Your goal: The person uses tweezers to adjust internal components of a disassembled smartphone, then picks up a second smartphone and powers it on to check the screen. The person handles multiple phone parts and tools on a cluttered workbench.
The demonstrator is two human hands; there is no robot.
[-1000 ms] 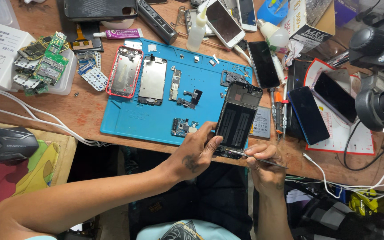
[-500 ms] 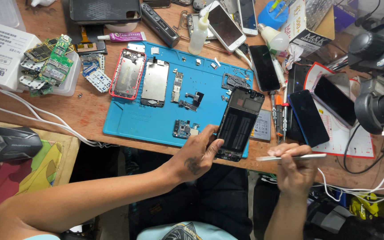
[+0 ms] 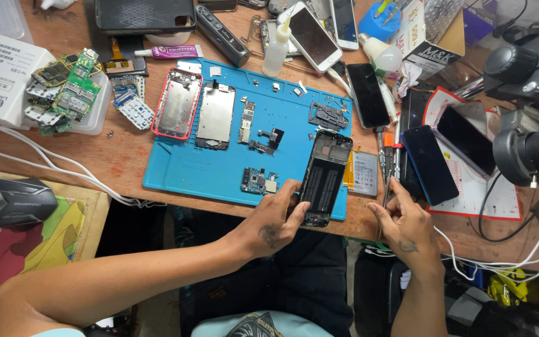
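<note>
A black opened phone frame [image 3: 324,178] lies at the right edge of the blue work mat [image 3: 182,168]. My left hand [image 3: 276,218] grips its near end, fingers on the left side. My right hand [image 3: 407,221] is just right of the mat at the table's front edge. Its fingers pinch a thin metal tool [image 3: 385,190] that points toward a row of screwdrivers [image 3: 389,150]. A silver battery [image 3: 364,173] sits between the frame and that hand.
On the mat lie a red phone housing [image 3: 176,103], a metal plate [image 3: 215,115] and a small circuit board [image 3: 259,181]. A dark blue phone [image 3: 430,163] and a black phone [image 3: 367,95] lie to the right. A microscope [image 3: 531,125] stands at far right, a tub of boards [image 3: 70,93] at left.
My right hand has left the phone frame's near end and moved right and up toward the screwdrivers, turning the thin tool from level to upright. My left hand keeps its hold.
</note>
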